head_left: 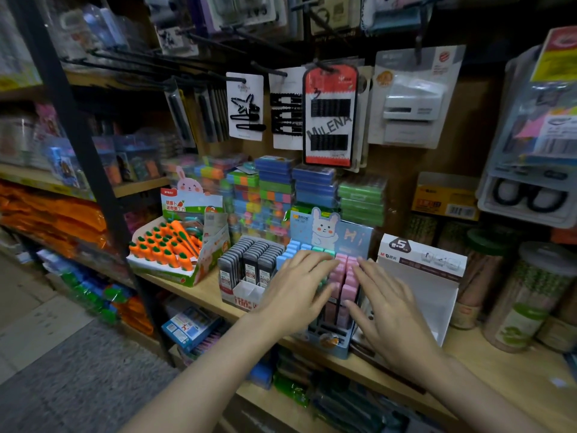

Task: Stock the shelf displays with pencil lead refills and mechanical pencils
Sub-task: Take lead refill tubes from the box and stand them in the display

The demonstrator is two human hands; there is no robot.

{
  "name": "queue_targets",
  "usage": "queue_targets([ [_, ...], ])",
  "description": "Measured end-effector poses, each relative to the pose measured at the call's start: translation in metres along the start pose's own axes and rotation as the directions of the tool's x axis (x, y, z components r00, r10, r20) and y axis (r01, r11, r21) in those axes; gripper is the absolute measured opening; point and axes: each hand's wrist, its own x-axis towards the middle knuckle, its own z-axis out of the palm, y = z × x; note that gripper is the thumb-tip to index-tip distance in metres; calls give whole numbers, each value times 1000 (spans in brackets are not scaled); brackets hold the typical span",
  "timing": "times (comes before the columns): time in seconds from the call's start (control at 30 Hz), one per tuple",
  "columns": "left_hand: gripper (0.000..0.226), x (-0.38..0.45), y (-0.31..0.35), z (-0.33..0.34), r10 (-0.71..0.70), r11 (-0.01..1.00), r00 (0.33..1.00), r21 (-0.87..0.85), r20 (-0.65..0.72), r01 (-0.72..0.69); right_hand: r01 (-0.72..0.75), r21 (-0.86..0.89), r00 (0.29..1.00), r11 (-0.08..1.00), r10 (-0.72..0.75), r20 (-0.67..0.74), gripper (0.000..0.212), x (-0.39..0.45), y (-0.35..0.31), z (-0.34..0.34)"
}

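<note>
A blue rabbit-card display box (331,345) stands on the wooden shelf (487,364), filled with rows of blue, green and pink lead refill cases (345,276). My left hand (296,292) lies flat with straight fingers on the green and blue cases. On the box's right side my right hand (390,310) is spread, fingertips touching the pink cases. Left of it stands a display of black lead refill cases (253,264) in a white and red box.
An orange carrot-item display (168,245) sits at the left. An open white display box (421,276) stands to the right, with jars (527,295) beyond. Stacked colourful boxes (274,189) fill the back. Hair clip cards (331,117) hang on pegs above.
</note>
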Motion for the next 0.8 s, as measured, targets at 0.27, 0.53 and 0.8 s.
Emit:
queue_targets([
  [0.27,53,-4,-10,5,-39,997,967,79,253,20,19,22,996,1000,-21,85,59,3,7,2],
  [0.53,54,0,-12,-2,-22,1000,957,16,289,18,29,28,987,999,-33,155,72,20,4,-5],
  [0.8,55,-9,-27,-8,-87,988,982,-112,165,107,38,-59,984,998,-27,177,76,24,6,-12],
])
